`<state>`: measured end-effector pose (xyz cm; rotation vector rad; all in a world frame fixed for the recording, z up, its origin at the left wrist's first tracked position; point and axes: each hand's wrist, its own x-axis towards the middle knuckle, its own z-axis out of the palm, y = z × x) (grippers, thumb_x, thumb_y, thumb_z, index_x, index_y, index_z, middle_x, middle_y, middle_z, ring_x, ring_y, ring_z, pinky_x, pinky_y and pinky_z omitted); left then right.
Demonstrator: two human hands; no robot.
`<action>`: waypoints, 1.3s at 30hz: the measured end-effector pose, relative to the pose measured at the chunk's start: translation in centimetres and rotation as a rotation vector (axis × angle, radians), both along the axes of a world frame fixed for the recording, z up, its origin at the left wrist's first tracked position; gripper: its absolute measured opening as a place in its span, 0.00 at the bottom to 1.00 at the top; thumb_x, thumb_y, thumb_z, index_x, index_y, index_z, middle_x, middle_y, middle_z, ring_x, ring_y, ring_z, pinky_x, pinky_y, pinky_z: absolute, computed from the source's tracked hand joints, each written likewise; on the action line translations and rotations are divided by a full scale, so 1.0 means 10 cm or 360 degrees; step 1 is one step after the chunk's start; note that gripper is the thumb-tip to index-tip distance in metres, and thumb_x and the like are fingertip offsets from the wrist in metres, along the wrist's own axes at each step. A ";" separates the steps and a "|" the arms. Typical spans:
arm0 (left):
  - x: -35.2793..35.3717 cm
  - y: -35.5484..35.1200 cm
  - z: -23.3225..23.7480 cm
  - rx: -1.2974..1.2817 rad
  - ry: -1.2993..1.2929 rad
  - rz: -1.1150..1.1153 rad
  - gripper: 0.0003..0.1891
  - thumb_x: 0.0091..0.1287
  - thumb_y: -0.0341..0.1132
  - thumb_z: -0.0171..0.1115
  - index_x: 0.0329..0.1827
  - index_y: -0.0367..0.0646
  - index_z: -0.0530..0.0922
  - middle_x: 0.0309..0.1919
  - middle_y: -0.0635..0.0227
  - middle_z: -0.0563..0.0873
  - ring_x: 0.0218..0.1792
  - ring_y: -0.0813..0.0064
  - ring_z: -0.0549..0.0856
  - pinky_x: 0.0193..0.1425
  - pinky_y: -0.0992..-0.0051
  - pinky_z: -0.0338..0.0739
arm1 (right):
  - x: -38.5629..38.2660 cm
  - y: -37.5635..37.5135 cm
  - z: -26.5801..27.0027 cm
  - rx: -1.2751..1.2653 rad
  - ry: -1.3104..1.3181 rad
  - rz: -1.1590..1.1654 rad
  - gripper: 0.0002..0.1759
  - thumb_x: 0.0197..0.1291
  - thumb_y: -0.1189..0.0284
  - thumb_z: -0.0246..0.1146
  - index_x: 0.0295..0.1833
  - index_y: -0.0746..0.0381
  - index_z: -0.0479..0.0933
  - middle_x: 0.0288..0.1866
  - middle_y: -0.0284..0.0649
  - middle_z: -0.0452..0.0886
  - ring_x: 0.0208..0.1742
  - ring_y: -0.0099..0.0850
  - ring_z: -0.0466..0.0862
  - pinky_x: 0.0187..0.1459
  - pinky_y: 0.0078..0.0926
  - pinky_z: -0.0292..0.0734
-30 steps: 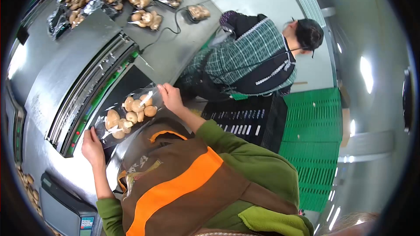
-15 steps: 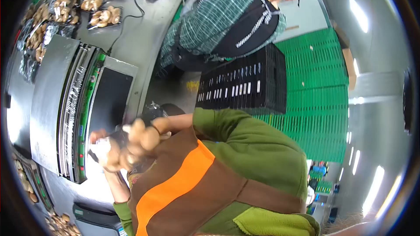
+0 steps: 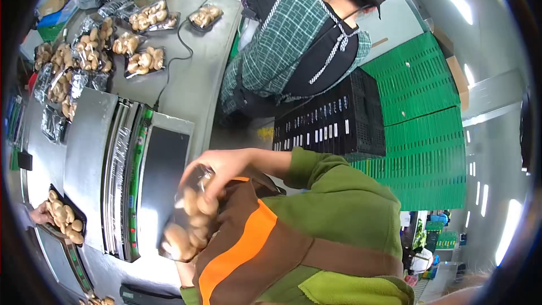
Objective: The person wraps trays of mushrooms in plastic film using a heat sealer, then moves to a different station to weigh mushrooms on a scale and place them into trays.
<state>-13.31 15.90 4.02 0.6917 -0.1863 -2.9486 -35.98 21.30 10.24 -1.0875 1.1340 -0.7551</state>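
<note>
A black tray of brown mushrooms (image 3: 195, 214), with clear film showing around it, is held tilted close to the brown apron. My right hand (image 3: 223, 169) reaches over its upper end, with fingers and thumb closed on it. My left hand (image 3: 186, 268) is at the tray's lower end. Only part of the wrist shows there, and its fingers are hidden behind the mushrooms. Just beyond the tray lies the dark flat plate (image 3: 164, 161) of a metal wrapping machine (image 3: 90, 169).
Film-wrapped mushroom trays (image 3: 147, 61) lie across the metal table (image 3: 197, 56), along with a black cable. At far left another person's hand (image 3: 42, 213) holds a mushroom tray (image 3: 65, 214). A co-worker (image 3: 288, 39) stands near black crates (image 3: 333, 118) and stacked green crates (image 3: 423, 135).
My view has shifted. The mushroom tray has turned and come away from the machine, closer to my apron. My right hand now shows over it. Another person's hand with a tray has appeared at far left.
</note>
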 end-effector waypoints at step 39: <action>0.98 -2.18 0.27 -0.3319 -0.2044 0.0523 0.40 0.42 0.41 0.78 0.61 0.42 0.72 0.58 0.55 0.76 0.60 0.56 0.74 0.64 0.59 0.66 | -0.26 -2.06 -1.05 -0.0747 0.1323 -0.0718 0.10 0.58 0.67 0.64 0.41 0.62 0.81 0.35 0.38 0.82 0.36 0.33 0.81 0.40 0.31 0.77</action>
